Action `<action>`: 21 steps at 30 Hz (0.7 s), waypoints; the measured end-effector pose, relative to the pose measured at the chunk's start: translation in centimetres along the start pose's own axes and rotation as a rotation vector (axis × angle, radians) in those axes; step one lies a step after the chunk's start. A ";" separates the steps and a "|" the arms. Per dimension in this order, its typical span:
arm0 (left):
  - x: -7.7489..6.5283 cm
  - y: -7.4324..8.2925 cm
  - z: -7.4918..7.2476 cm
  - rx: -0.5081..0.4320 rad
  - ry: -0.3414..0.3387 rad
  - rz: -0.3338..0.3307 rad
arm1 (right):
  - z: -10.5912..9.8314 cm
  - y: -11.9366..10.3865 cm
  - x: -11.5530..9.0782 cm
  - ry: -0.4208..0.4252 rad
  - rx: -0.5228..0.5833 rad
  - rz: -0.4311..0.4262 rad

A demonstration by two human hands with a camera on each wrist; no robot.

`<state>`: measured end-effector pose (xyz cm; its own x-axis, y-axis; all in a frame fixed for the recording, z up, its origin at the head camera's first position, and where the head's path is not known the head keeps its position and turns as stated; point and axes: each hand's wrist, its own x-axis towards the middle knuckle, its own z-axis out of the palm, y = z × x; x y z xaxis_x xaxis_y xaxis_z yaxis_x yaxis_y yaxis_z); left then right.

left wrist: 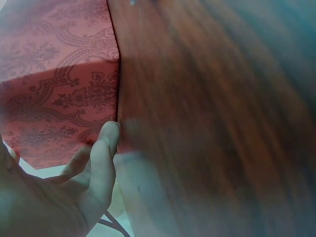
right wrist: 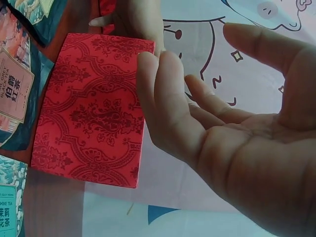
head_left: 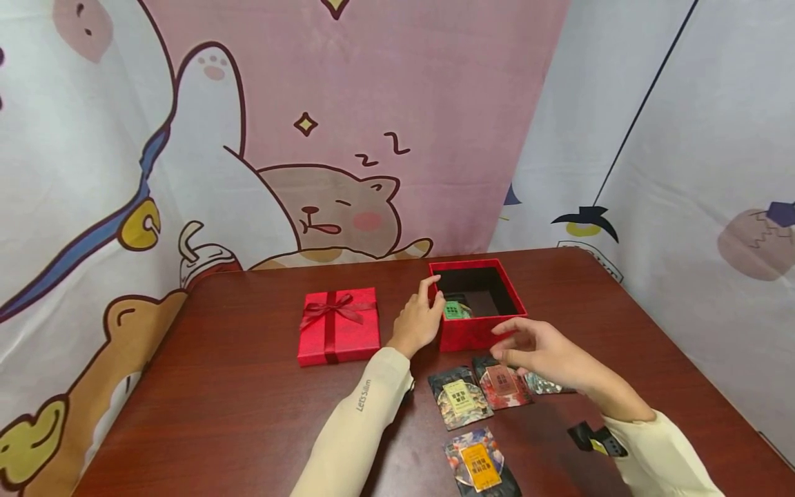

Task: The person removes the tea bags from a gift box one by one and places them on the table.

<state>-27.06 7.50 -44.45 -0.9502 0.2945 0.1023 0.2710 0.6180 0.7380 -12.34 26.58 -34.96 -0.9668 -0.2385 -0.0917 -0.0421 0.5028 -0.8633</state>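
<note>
An open red box (head_left: 477,334) with a dark inside stands toward the back of the table. Inside, at its left, is a tea packet with a green label (head_left: 456,310). My left hand (head_left: 417,322) rests against the box's left side, fingers loosely bent. Over the front right corner hovers my right hand (head_left: 546,353), its fingers relaxed with nothing between them. Below it lie a red-labelled tea packet (head_left: 502,384) and a partly hidden jasmine tea packet (right wrist: 9,210). A yellow-labelled packet (head_left: 459,398) and an orange-labelled packet (head_left: 481,466) lie nearer to me.
A red lid (head_left: 359,332) with a dark red ribbon bow lies left of the box. The brown table (head_left: 205,393) meets a cartoon-printed cloth (head_left: 459,138) at the back. More pale cloth hangs along the right side.
</note>
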 end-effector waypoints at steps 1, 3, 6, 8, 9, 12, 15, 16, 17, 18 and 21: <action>0.0 0.0 0.0 0.000 -0.001 0.001 | 0.0 0.0 0.0 0.007 0.001 0.008; 0.0 0.0 0.0 -0.002 -0.004 0.002 | 0.0 -0.1 0.1 0.021 0.000 0.021; 0.0 0.0 -0.1 -0.006 -0.008 0.003 | 0.0 -0.2 0.3 0.039 -0.008 0.029; -0.1 0.0 -0.2 -0.005 -0.007 0.003 | -0.1 -0.3 0.4 0.051 -0.010 0.026; -0.1 0.0 -0.2 -0.005 -0.006 0.004 | -0.1 -0.3 0.5 0.059 -0.010 0.024; -0.1 0.0 -0.3 -0.005 -0.003 0.004 | -0.2 -0.4 0.9 0.084 0.002 0.022; -0.1 0.0 -0.2 -0.001 -0.005 0.002 | -0.2 -0.4 1.4 0.112 0.022 0.022; -0.1 0.0 -0.2 -0.002 -0.005 0.002 | -0.2 -0.5 1.5 0.119 0.030 0.021; -0.1 0.0 -0.2 -0.001 -0.005 0.002 | -0.2 -0.5 1.7 0.128 0.035 0.020; -0.1 0.0 -0.2 0.000 -0.006 0.000 | -0.2 -0.6 1.8 0.135 0.042 0.018; -0.1 0.1 -0.2 -0.003 -0.007 -0.002 | -0.2 -0.8 2.3 0.150 0.058 0.019</action>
<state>-26.96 7.38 -44.30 -0.9497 0.2981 0.0961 0.2684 0.6162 0.7405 -14.58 25.80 -34.38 -0.9942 -0.1008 -0.0372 -0.0129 0.4560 -0.8899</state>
